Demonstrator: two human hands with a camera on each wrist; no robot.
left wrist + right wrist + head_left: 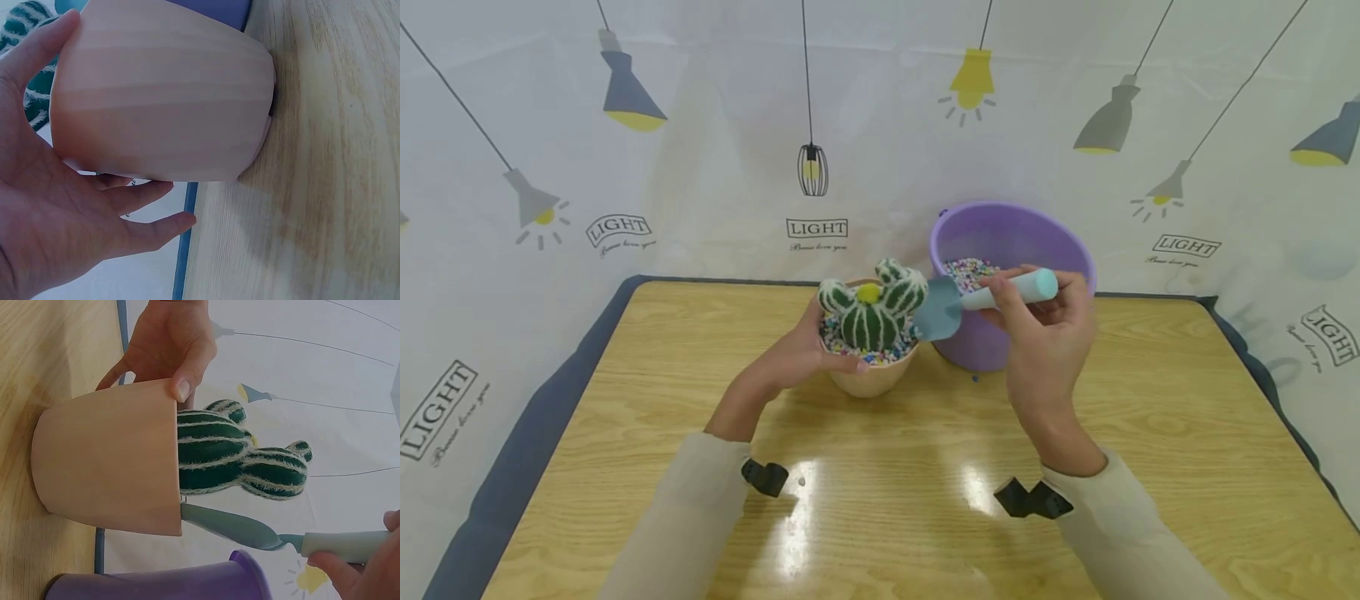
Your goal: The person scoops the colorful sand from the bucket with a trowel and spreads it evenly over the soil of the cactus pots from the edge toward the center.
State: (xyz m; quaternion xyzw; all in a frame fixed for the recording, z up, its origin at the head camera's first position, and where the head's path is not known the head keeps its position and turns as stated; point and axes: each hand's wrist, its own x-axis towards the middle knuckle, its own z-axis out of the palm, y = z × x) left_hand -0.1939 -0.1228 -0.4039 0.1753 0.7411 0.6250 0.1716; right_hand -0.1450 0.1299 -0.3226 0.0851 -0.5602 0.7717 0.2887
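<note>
A green cactus with white stripes and a yellow flower stands in a peach flower pot, amid small multicoloured pebbles. My left hand grips the pot's rim from the left, its thumb at the front. The right hand holds a small blue-green trowel by its pale handle. In the right wrist view the trowel's blade reaches the pot's rim beside the cactus, its tip hidden by the pot wall. The left wrist view shows the pot standing on the table.
A purple bucket holding more pebbles stands just right of the pot, behind my right hand. The wooden table ends at a cloth backdrop printed with lamps. A blue pebble lies before the bucket.
</note>
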